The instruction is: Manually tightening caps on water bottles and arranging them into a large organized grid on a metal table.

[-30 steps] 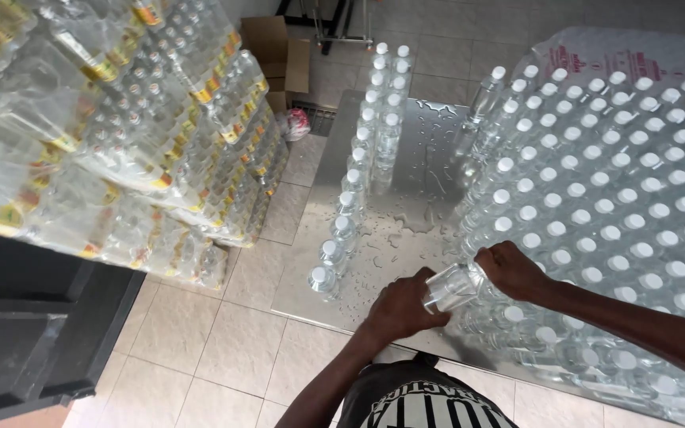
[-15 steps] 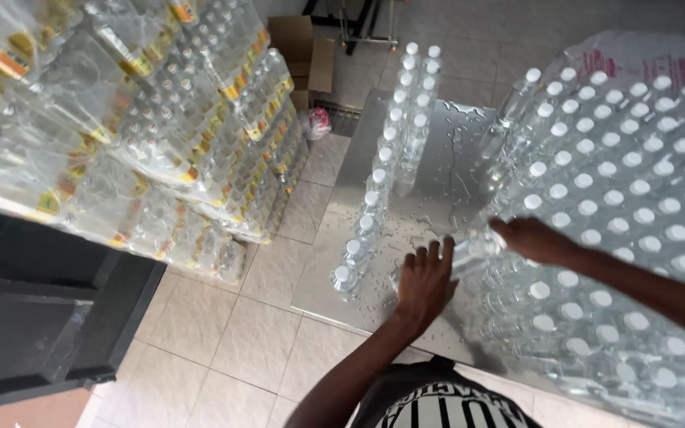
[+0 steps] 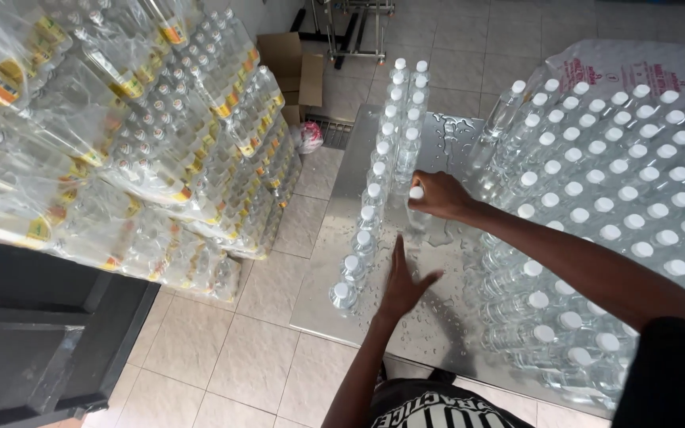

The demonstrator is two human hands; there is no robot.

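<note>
My right hand [image 3: 438,196] grips a clear water bottle with a white cap [image 3: 415,208] and holds it upright on the wet steel table [image 3: 334,277], at the near end of the second row of bottles [image 3: 406,119]. My left hand [image 3: 402,285] hovers flat with fingers spread just over the wet tabletop, beside the first row of capped bottles [image 3: 362,238]. A big block of several capped bottles [image 3: 620,206] fills the right side of the table under my right forearm.
Shrink-wrapped packs of bottles [image 3: 120,135] are stacked high on the left. A black cabinet [image 3: 33,341] stands at the lower left. A cardboard box [image 3: 291,63] and a metal frame [image 3: 354,28] sit on the tiled floor [image 3: 231,372] beyond the table.
My right hand has carried the bottle from the right block leftward and stood it upright in the second row. My left hand let go of it and now hovers spread over the table.
</note>
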